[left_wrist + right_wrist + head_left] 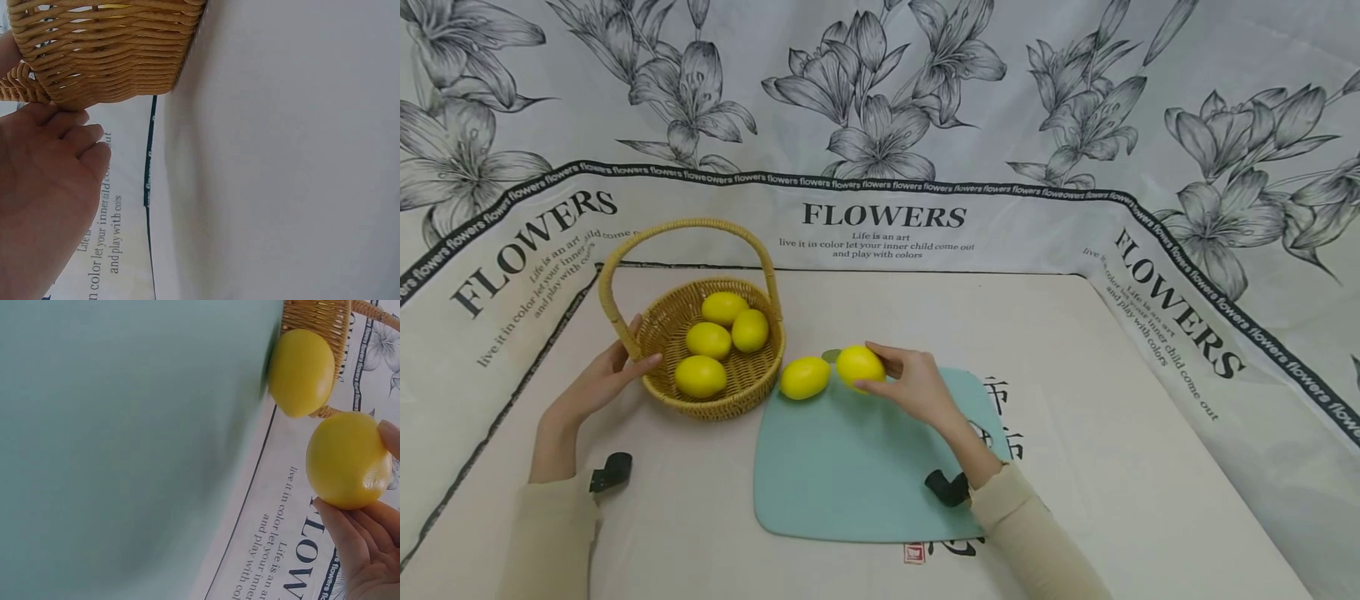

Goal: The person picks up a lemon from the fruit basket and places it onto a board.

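A wicker basket (715, 407) with a tall arched handle holds several yellow lemons (700, 377). My left hand (597, 377) grips its left rim near the foot of the handle, thumb over the edge and fingers on the outside. In the left wrist view the fingers (75, 128) press against the woven wall. My right hand (917, 387) pinches a lemon (860, 367) between thumb and fingers above the far edge of a teal cutting board (865, 475). Another lemon (805, 378) lies at the board's far left corner, close to the basket.
The board lies on a pale tablecloth (1120, 400) with black printed characters beside it. A small green patch (831, 356) shows behind the two lemons. A flower-printed cloth (880, 225) hangs behind the table and along both sides.
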The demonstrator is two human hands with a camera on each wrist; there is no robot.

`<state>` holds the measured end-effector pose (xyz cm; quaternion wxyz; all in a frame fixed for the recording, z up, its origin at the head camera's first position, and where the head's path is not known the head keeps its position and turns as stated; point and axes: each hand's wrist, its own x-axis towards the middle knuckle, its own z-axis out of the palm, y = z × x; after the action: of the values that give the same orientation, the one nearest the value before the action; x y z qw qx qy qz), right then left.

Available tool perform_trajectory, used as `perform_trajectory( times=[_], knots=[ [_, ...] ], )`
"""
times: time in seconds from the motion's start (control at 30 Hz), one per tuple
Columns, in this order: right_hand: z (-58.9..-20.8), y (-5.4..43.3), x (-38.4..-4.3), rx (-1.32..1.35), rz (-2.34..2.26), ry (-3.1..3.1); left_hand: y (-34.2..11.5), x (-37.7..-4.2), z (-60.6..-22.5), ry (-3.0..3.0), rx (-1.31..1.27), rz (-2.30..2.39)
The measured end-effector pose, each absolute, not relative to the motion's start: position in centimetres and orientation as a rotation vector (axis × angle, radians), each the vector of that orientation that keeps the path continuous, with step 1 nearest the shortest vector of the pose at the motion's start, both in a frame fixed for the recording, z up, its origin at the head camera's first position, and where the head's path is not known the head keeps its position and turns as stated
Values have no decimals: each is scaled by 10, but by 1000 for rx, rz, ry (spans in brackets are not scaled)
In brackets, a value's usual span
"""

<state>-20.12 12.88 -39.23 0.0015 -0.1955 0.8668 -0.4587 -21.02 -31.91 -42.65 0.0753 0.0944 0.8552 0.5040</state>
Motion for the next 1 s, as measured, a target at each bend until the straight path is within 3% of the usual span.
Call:
perform_trajectory(
  times=[1.0],
  knots=[
    [-409, 139, -217, -599, -1045, 2760, -318, -209, -426, 2570, 280, 1505]
  ],
)
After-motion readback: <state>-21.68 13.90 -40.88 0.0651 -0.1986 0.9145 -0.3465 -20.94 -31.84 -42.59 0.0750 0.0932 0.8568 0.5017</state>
